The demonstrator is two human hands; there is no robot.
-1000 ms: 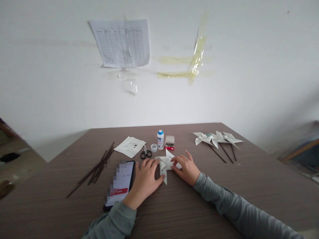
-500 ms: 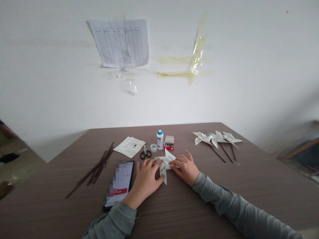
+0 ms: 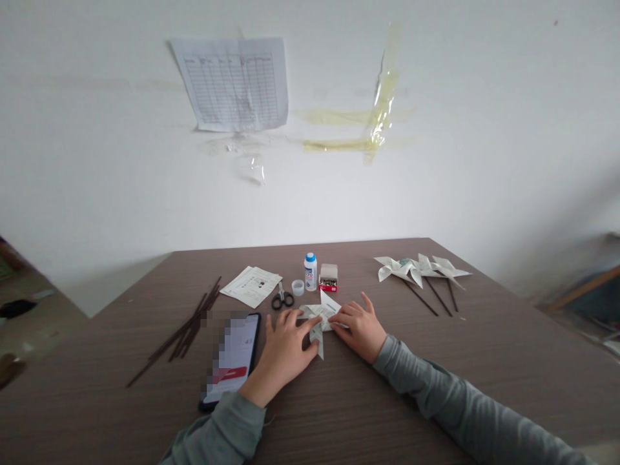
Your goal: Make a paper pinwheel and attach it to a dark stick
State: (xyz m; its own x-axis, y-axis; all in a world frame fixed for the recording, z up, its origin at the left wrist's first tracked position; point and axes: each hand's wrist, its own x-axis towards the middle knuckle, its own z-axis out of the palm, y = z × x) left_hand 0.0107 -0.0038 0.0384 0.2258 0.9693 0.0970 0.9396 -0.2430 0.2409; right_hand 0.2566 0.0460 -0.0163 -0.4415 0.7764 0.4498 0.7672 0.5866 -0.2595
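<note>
A folded pinwheel of printed paper (image 3: 317,330) lies on the table between my hands. My left hand (image 3: 287,345) is over its left side, fingers spread, with the index fingertip pressing near the pinwheel's centre and the thumb beside the lower blade. On the other side my right hand (image 3: 362,329) pinches the right blade between thumb and fingers, its little finger raised. Just beyond the pinwheel are black-handled scissors (image 3: 282,299), a small clear cap (image 3: 297,287), a white bottle with a blue top (image 3: 310,272) and an open red box of small metal pieces (image 3: 328,285).
A phone (image 3: 230,361) lies left of my left forearm. Farther left is a bundle of thin brown sticks (image 3: 186,326), with printed paper sheets (image 3: 250,287) behind. Several paper pinwheels on sticks (image 3: 409,271) rest at the back right. A wall (image 3: 310,200) stands behind the table.
My left index finger has shifted slightly inward, onto the pinwheel's centre. My right hand and the pinwheel stay nearly where they were.
</note>
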